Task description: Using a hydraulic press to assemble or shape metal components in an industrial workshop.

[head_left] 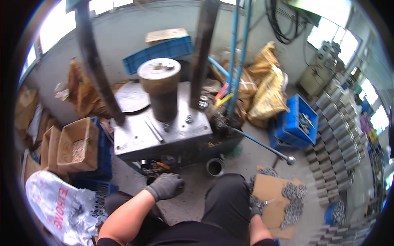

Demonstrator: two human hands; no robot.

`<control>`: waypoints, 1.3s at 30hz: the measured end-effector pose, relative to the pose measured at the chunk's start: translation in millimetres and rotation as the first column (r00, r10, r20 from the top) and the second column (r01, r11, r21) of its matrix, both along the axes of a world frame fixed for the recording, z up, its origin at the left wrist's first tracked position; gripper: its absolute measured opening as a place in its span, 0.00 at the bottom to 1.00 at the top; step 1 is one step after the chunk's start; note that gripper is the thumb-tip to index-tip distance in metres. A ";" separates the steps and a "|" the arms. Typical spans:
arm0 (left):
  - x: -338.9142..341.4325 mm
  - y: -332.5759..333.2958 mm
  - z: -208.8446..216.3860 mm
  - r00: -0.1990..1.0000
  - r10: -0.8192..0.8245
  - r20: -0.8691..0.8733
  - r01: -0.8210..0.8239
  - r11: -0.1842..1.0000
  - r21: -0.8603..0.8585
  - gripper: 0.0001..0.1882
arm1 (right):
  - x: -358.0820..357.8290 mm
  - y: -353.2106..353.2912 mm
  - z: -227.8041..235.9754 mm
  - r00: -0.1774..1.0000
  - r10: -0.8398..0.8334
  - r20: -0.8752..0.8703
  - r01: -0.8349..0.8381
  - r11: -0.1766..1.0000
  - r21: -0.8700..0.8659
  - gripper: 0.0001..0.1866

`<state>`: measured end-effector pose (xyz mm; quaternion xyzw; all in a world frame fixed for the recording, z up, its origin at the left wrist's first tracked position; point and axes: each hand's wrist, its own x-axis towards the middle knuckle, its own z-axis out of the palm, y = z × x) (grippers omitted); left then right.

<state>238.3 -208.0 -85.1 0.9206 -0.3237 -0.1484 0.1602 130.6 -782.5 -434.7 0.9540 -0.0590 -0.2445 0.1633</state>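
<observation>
My left hand (166, 186), in a grey glove, is above my left thigh with its fingers curled closed. Whatever may be inside the fist is hidden. My right hand (255, 211) reaches down beside my right knee, at the left edge of a cardboard sheet (269, 189). Its fingers are largely hidden, so its grip does not show. Touching or close to it is a small silver metal part (269, 201). Clusters of grey metal rings (293, 209) lie on the cardboard. In front of me stands a press with a steel table (182, 141) and a thick round ram (165, 98).
A blue lever (262, 142) with a ball end juts out right of the press. Blue crates (297, 123) of metal parts and stacked metal cylinders (332, 143) stand at right. Tan bins (78, 143) and a white plastic bag (57, 205) are at left. An open can (215, 167) sits ahead.
</observation>
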 end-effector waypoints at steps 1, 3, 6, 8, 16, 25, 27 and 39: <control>-2.1 -1.3 6.5 1.000 0.000 0.001 0.000 1.000 -0.001 0.17 | 6.4 -4.8 22.9 0.991 -0.136 -0.018 0.138 0.982 0.132 0.33; 0.9 -3.3 0.0 0.999 -0.036 -0.006 0.036 0.999 -0.006 0.18 | 15.1 -3.7 61.2 0.844 -0.536 -0.019 0.495 0.766 0.410 0.32; -10.0 11.6 -10.0 1.000 0.023 0.007 -0.023 1.000 -0.004 0.17 | 30.3 34.1 112.8 0.783 -0.622 0.019 0.488 0.634 0.600 0.33; -8.3 6.7 -6.1 1.000 0.023 0.017 -0.024 0.998 0.052 0.18 | 26.4 26.8 116.7 0.862 -0.495 0.111 0.327 0.709 0.625 0.34; 3.2 -9.8 -11.4 0.999 -0.001 -0.047 0.008 0.990 0.142 0.18 | 27.8 -49.5 89.0 0.308 -0.667 -0.678 0.662 -0.362 0.657 0.15; 5.7 -18.3 10.9 1.000 0.011 0.006 -0.012 0.999 0.043 0.19 | 133.8 -9.8 183.2 0.900 -0.432 0.063 0.150 0.444 0.884 0.16; 9.8 -30.3 16.8 0.998 0.036 0.048 -0.032 0.995 -0.091 0.19 | 174.7 11.2 220.7 0.936 -0.288 0.200 -0.041 0.477 0.878 0.17; 13.9 -56.8 11.7 0.715 0.095 -0.693 -0.690 -0.071 -0.721 0.22 | 187.1 315.6 487.4 0.825 0.401 0.398 -0.536 0.333 0.776 0.16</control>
